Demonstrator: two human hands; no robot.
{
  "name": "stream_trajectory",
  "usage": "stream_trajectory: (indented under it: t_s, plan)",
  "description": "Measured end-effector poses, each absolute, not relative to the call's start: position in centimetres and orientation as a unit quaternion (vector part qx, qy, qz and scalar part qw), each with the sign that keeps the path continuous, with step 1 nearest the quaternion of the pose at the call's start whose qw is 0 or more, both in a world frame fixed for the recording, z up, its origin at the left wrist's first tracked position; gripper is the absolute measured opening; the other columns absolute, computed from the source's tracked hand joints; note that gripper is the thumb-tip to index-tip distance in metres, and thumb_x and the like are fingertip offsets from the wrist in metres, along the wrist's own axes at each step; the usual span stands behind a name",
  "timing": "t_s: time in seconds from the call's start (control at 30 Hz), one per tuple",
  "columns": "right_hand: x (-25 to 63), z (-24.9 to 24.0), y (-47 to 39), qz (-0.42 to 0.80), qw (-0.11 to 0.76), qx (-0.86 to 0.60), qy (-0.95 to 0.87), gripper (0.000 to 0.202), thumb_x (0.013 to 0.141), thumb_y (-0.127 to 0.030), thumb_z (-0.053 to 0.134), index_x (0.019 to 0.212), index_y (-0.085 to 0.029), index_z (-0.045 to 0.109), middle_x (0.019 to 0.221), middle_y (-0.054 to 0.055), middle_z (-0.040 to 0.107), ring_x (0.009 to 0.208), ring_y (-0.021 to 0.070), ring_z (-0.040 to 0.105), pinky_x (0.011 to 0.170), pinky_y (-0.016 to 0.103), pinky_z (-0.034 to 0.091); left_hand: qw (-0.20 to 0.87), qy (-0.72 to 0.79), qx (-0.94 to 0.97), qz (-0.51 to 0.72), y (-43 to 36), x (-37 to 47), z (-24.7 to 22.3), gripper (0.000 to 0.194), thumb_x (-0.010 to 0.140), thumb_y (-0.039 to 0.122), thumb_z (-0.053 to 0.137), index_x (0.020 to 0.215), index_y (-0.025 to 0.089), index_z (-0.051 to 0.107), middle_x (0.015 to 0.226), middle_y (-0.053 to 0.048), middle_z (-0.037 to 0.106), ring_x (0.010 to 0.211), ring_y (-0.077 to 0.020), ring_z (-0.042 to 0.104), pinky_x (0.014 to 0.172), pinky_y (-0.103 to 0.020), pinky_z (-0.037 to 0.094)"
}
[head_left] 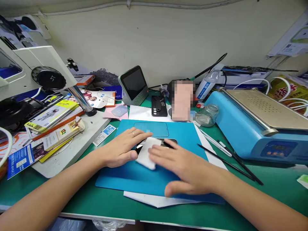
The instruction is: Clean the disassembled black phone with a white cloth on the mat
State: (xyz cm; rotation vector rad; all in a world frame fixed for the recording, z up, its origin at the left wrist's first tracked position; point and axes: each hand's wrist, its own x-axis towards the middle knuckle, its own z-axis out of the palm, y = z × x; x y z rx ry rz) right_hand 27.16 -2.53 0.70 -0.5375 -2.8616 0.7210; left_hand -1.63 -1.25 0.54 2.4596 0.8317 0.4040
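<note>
- The cloth (149, 154), white and folded, lies on the dark phone (141, 146) around the middle of the mat (113, 178).
- At 9 o'clock of the cloth, the left hand (121, 147) has long fingers and a thumb standing apart around the phone's end, probably in order to steady it; whether they pinch it, I cannot tell.
- At 4 o'clock, the right hand (187, 170) rests its almost straight fingers on the cloth, with the thumb spread wide away; it seems to press flatly rather than to grasp.
- The mat presumably gives a soft, clean base and protects the table (106, 200).
- At 12 o'clock lies the clear glass (157, 129), flat and near, perhaps put there so it is within easy reach.
- At 3 o'clock, the tweezers (216, 142) lie beside the mat, probably kept handy for the right hand.
- The cloth and both hands hide most of the phone, so its facing side is uncertain.
- At 1 o'clock, a pixelated patch (183, 100) conceals some object.
- At 10 o'clock, the microscope (48, 67) is cut by the frame's edge.
</note>
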Motion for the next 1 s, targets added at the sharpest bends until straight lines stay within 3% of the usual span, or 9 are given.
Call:
stream_trajectory:
  t_s: [0.1, 0.2, 0.37, 0.5, 0.6, 0.77, 0.87, 1.0]
  plan:
    - [27.03, 0.77, -2.78, 0.256, 0.06, -0.159, -0.952, 0.075, 0.098, -0.059, 0.054, 0.158, -0.019, 0.033, 0.159, 0.012, 0.042, 0.15, 0.0277, 0.033, 0.127, 0.055, 0.002, 0.264, 0.298, 0.904, 0.154, -1.19, -1.73, 0.52, 0.1, 0.086, 0.086, 0.002, 0.156, 0.023, 0.034, 0.136, -0.014, 0.053, 0.115, -0.0323, 0.049, 0.103, -0.049, 0.039]
    - [26.95, 0.79, -2.79, 0.223, 0.078, -0.216, -0.947, 0.078, 0.098, -0.061, 0.051, 0.158, -0.015, 0.032, 0.16, 0.016, 0.038, 0.151, 0.0306, 0.031, 0.126, 0.059, 0.006, 0.275, 0.289, 0.904, 0.154, -1.08, -1.86, 0.44, 0.103, 0.084, 0.088, 0.001, 0.157, 0.024, 0.034, 0.137, -0.014, 0.052, 0.114, -0.0319, 0.048, 0.102, -0.049, 0.038]
    - [26.91, 0.54, -2.81, 0.172, 0.072, -0.153, -0.971, 0.072, 0.098, -0.06, 0.052, 0.155, -0.017, 0.038, 0.157, 0.015, 0.043, 0.149, 0.0301, 0.035, 0.125, 0.059, 0.011, 0.274, 0.294, 0.903, 0.152, -1.06, -1.73, 0.36, 0.102, 0.085, 0.087, 0.002, 0.157, 0.024, 0.034, 0.134, -0.014, 0.053, 0.113, -0.0321, 0.047, 0.102, -0.049, 0.038]
    - [26.76, 0.11, -3.04, 0.1, 0.082, -0.2, -0.971, 0.078, 0.096, -0.064, 0.053, 0.153, -0.013, 0.04, 0.157, 0.022, 0.041, 0.15, 0.0366, 0.031, 0.121, 0.065, 0.015, 0.266, 0.297, 0.904, 0.152, -1.13, -1.48, 0.42, 0.102, 0.085, 0.087, 0.001, 0.157, 0.023, 0.035, 0.135, -0.015, 0.052, 0.113, -0.0325, 0.048, 0.101, -0.05, 0.039]
    - [26.6, 0.14, -3.18, 0.102, 0.077, -0.147, -0.981, 0.073, 0.096, -0.064, 0.052, 0.152, -0.017, 0.043, 0.156, 0.019, 0.044, 0.149, 0.034, 0.033, 0.122, 0.062, 0.016, 0.265, 0.297, 0.905, 0.151, -1.18, -1.36, 0.46, 0.103, 0.085, 0.087, 0.0, 0.157, 0.021, 0.035, 0.134, -0.016, 0.053, 0.113, -0.0326, 0.048, 0.101, -0.051, 0.038]
    - [26.55, 0.4, -3.15, 0.076, 0.081, -0.195, -0.974, 0.072, 0.098, -0.062, 0.051, 0.15, -0.014, 0.044, 0.155, 0.021, 0.044, 0.147, 0.0356, 0.037, 0.121, 0.064, 0.017, 0.258, 0.296, 0.907, 0.153, -1.21, -1.32, 0.46, 0.101, 0.086, 0.086, 0.002, 0.157, 0.022, 0.034, 0.136, -0.016, 0.052, 0.113, -0.0324, 0.048, 0.102, -0.05, 0.039]
    - [26.4, 0.3, -3.2, 0.107, 0.069, -0.137, -0.982, 0.069, 0.099, -0.063, 0.047, 0.152, -0.019, 0.043, 0.157, 0.016, 0.044, 0.148, 0.0311, 0.035, 0.124, 0.06, 0.014, 0.256, 0.298, 0.907, 0.152, -1.24, -1.36, 0.46, 0.102, 0.086, 0.086, 0.001, 0.157, 0.022, 0.034, 0.135, -0.016, 0.052, 0.113, -0.0325, 0.048, 0.101, -0.05, 0.039]
    - [26.25, 0.35, -3.1, 0.114, 0.072, -0.188, -0.973, 0.075, 0.098, -0.064, 0.047, 0.153, -0.014, 0.039, 0.156, 0.02, 0.043, 0.15, 0.033, 0.032, 0.124, 0.062, 0.011, 0.258, 0.3, 0.906, 0.149, -1.31, -1.38, 0.51, 0.102, 0.086, 0.086, 0.002, 0.157, 0.021, 0.035, 0.135, -0.017, 0.052, 0.112, -0.0322, 0.048, 0.101, -0.051, 0.038]
